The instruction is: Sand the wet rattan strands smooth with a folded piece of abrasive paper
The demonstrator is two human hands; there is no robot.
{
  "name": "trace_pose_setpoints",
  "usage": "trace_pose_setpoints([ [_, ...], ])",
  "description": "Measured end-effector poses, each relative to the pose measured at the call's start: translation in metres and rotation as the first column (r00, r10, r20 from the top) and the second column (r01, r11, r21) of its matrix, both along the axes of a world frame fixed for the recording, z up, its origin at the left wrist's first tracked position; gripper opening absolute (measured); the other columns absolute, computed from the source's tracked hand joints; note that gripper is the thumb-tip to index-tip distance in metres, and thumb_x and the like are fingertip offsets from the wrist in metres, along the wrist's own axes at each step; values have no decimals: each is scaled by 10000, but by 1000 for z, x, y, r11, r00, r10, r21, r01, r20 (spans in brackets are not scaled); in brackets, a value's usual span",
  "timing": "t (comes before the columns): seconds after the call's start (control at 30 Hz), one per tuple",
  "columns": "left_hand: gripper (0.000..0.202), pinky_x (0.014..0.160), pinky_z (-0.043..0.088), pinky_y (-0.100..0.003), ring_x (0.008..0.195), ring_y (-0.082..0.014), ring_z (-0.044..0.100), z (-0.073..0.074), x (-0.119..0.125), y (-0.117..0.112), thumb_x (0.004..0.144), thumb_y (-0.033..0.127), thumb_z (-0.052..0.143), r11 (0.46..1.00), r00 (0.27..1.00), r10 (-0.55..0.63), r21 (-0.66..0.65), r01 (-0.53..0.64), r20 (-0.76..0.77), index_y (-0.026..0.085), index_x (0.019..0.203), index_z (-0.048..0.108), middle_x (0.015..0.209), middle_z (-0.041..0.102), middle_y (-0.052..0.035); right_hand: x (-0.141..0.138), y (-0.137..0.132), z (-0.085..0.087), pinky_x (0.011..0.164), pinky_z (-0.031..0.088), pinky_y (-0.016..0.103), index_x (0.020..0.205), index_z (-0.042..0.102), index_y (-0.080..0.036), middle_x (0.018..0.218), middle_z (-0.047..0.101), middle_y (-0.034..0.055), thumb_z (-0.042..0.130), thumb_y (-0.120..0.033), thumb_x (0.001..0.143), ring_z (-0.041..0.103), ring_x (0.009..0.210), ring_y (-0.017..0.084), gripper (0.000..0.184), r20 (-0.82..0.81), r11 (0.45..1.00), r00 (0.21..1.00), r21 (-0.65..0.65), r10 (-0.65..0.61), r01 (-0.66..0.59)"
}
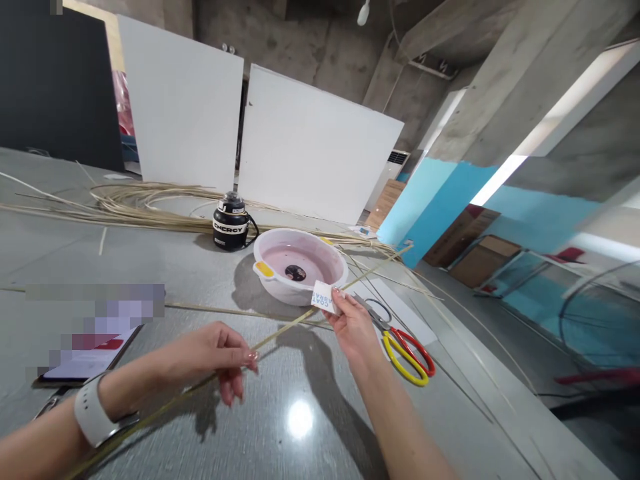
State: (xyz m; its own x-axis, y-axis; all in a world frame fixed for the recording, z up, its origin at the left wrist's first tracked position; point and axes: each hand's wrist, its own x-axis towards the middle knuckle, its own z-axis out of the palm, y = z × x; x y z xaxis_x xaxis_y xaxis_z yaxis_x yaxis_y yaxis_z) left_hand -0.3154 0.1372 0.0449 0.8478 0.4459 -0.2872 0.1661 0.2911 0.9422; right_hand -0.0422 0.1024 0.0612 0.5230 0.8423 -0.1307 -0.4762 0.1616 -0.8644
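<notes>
My left hand (217,353) pinches a long thin rattan strand (285,327) between thumb and forefinger, a white watch on its wrist. My right hand (353,327) holds the same strand further along, with a small white printed piece (323,297) pressed against it by the fingertips. The strand runs from lower left up past the white basin (265,250) to the right. Both hands hover just above the grey table (300,433).
Scissors with red and yellow handles (407,353) lie just right of my right hand. A black jar (230,227) stands behind the basin. A bundle of rattan strands (145,203) lies at the back. A phone (87,363) lies at left. White panels (310,147) stand behind.
</notes>
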Motion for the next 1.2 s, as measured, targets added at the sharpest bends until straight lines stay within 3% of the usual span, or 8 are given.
trace_pose_setpoints([
  [0.13,463,471,466,-228,475,-154,647,-9,8,-1,748,598,718,996,999,52,68,-51,-8,135,748,696,589,720,-76,-11,-5,-5,708,546,291,803,720,-195,871,758,26,870,-287,626,689,786,170,250,-46,1000,999,-4,8,-8],
  [0.23,498,472,469,-232,473,-157,651,-15,17,-5,728,636,708,990,995,98,106,-98,7,140,756,673,598,725,-76,-49,-18,-14,720,540,299,859,733,-185,916,757,51,857,-364,652,682,791,173,301,-50,987,986,-11,160,-161],
  [0.43,510,392,407,-196,382,-122,585,-20,23,-14,728,669,661,980,994,109,168,-103,-28,162,719,604,531,687,-38,-99,-40,-28,600,443,237,692,703,-144,648,677,6,866,-387,638,558,574,104,298,-35,924,924,-35,381,-382],
  [0.5,520,371,392,-191,357,-117,560,-20,21,-15,736,679,644,981,996,78,180,-67,-53,160,754,623,502,664,-21,-86,-32,-27,612,461,247,716,716,-144,676,697,16,883,-352,607,585,592,119,288,-60,943,942,-24,330,-332],
  [0.63,515,361,375,-188,337,-116,547,-16,12,-15,767,670,628,987,997,26,162,-14,-74,156,786,651,487,653,-17,-17,-6,-16,651,523,286,756,708,-159,785,744,40,852,-168,613,665,692,172,203,-128,999,992,-39,-6,1],
  [0.87,409,354,369,-172,324,-115,551,-5,-8,0,839,572,639,975,975,-168,124,187,-148,174,743,656,492,678,-36,114,-2,-7,580,527,272,729,576,-202,642,677,-30,638,-66,803,646,565,137,167,-160,933,923,-150,-349,327],
  [1.03,359,353,377,-169,353,-133,586,4,-24,14,842,545,659,981,974,-141,107,162,-176,193,792,709,524,703,-46,141,-17,-9,630,550,291,764,531,-214,734,683,-30,548,-85,863,663,611,120,163,-208,871,846,-151,-490,467],
  [1.2,265,374,387,-142,358,-111,579,15,-41,20,880,436,639,982,979,-103,139,128,-174,204,774,709,496,690,20,151,-34,8,654,530,259,770,511,-227,775,678,-62,467,-80,904,646,599,71,203,-255,806,766,-136,-590,576],
])
